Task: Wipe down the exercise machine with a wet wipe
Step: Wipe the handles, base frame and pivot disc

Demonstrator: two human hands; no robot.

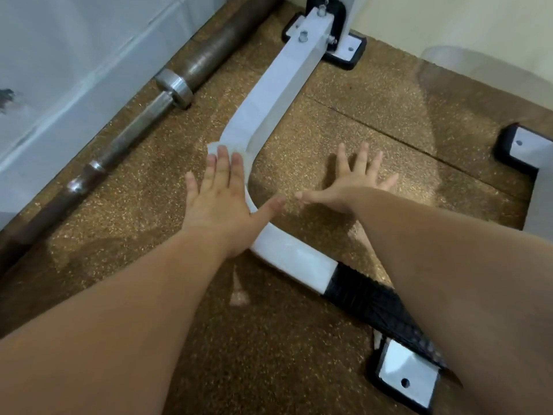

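The left hand (220,202) lies flat on the bend of the white bar (269,94), the machine's floor frame. It presses the wipe (213,147) onto the bar's top face. Its grip is apart: the fingers are straight and close together and nothing is pinched. Only the wipe's crumpled edge shows beyond the fingertips, and the rest is hidden under the palm. The right hand (350,187) is spread flat on the floor (359,115) just inside the bar's bend, its grip also apart, and seems to prop the body.

The bend looks to be the stretch being wiped. The straight run up to the bolts (303,35) and the black sleeve (368,298) at the bar's near end probably remain.

Since the wipe is only pressed, not held, the likeliest fault is that it slides out or bunches as the palm follows the curve, so that skin rubs the bar instead of cloth. If it runs off the bar's edge it would drag on the speckled floor and carry grit back onto the paint. At the bar's far end the bolt heads could snag or tear it. Only the top face is being reached, so the bar's sides could be missed.
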